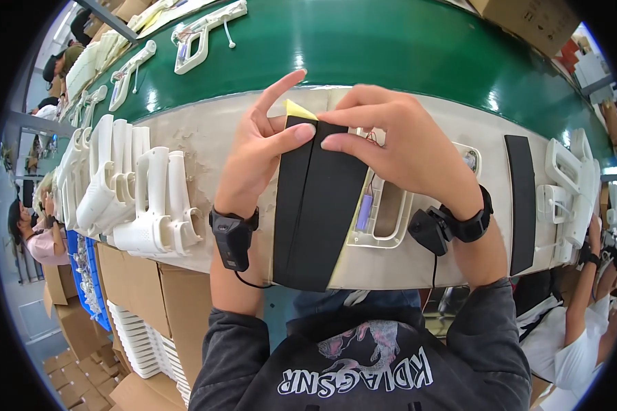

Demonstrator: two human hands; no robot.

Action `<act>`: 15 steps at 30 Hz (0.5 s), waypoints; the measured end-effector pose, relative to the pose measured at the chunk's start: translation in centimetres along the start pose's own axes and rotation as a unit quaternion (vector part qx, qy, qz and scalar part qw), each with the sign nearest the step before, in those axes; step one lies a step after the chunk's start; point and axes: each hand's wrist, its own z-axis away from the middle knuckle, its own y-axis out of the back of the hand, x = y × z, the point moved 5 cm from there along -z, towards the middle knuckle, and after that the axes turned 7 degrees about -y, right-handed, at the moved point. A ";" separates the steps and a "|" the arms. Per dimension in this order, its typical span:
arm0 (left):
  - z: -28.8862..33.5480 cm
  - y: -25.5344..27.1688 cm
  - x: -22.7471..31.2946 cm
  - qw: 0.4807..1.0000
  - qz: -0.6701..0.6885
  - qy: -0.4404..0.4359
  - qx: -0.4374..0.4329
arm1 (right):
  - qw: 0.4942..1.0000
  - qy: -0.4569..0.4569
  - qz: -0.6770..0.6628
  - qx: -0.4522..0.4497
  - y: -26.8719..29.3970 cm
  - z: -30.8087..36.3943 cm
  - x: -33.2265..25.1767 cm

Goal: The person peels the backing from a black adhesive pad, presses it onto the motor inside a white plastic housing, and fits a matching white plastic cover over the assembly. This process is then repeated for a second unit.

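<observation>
And here the two hands are working right at the top edge of a black sheet (308,205), which is lying lengthwise in front of the person, its lower end reaching the near edge of the counter (206,144). The left hand (259,152) is holding the upper left corner, thumb pressing flat on the black face, index finger sticking up and away, free of the sheet. The right hand (391,133) is closing in a pinch, thumb and forefinger gripping the top edge right of centre, the other fingers curling behind. Look at the yellow backing (298,109), it is poking up in a small peak between the hands, and a yellow edge is also showing down the right side! A dark line is running down the length of the sheet.

Just beyond, a white plastic frame (384,241) is lying partly under the right hand, with a purple cylinder (365,212) and thin wires sitting inside. Over to the right, a black strip (519,205) is lying apart, white parts (583,171) resting beyond it. Out left, white shells (144,233) are standing crowded together. Across the far side, a green belt (356,41) is stretching, carrying gun-shaped white housings (200,31), while both wrists are wearing black devices (233,240), and a co-worker in pink (44,245) is appearing at far left
</observation>
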 end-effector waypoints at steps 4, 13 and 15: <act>0.4 -1.1 0.5 0.999 0.004 -0.039 -0.035 | 0.998 -0.052 -0.039 0.015 0.2 -0.2 0.2; 0.4 -1.1 0.9 0.999 -0.030 -0.027 0.005 | 0.989 0.054 0.078 0.109 0.9 0.3 -1.4; 0.4 -1.4 0.6 1.000 -0.014 -0.019 -0.008 | 0.995 0.024 0.064 0.078 1.0 0.3 -0.8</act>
